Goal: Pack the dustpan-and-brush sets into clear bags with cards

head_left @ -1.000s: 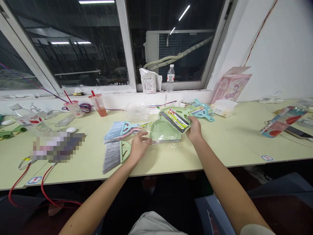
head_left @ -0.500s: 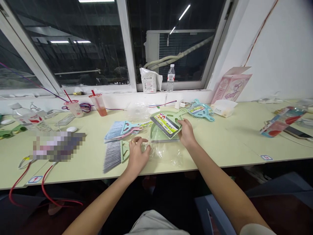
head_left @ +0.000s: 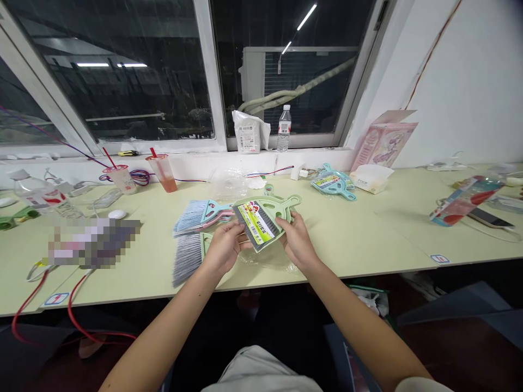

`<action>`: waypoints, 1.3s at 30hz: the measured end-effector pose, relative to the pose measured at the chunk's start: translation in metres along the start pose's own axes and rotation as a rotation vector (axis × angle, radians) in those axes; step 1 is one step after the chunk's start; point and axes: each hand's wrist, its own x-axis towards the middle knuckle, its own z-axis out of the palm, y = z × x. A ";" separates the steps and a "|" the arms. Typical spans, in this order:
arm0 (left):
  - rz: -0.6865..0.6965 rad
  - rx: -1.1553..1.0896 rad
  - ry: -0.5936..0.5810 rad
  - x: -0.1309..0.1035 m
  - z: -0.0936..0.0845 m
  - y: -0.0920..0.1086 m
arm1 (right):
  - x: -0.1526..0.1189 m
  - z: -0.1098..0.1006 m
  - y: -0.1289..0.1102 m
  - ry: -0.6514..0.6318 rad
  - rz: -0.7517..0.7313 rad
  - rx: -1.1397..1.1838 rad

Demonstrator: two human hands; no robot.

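Note:
In front of me, my left hand (head_left: 224, 246) and my right hand (head_left: 299, 240) hold a light green dustpan (head_left: 281, 208) tilted above the table. A yellow-green printed label (head_left: 258, 220) lies across the grey bristles of a small brush set in the pan. My left fingers grip its left edge; my right thumb presses on the front, near the handle side. Behind it, another green handle (head_left: 268, 189) shows, its lower part hidden. Left of my hands lie a grey-bristled green brush (head_left: 188, 260), partly covered by my left hand, and blue and pink brushes (head_left: 196, 215).
Crumpled clear plastic (head_left: 229, 184) lies behind the brushes. A blue dustpan set (head_left: 333, 183) and a tissue pack (head_left: 371, 178) are at the back right. Two drink cups (head_left: 162, 173) stand at the back left. A water bottle (head_left: 284, 129) stands on the sill.
The held dustpan has come down, nearer to me and turned its label more my way. My left hand has moved from beside the grey-bristled brush onto the dustpan's left edge.

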 end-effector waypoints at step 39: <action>-0.004 0.102 0.175 -0.017 -0.092 0.037 | 0.023 -0.081 -0.048 -0.036 0.036 -0.604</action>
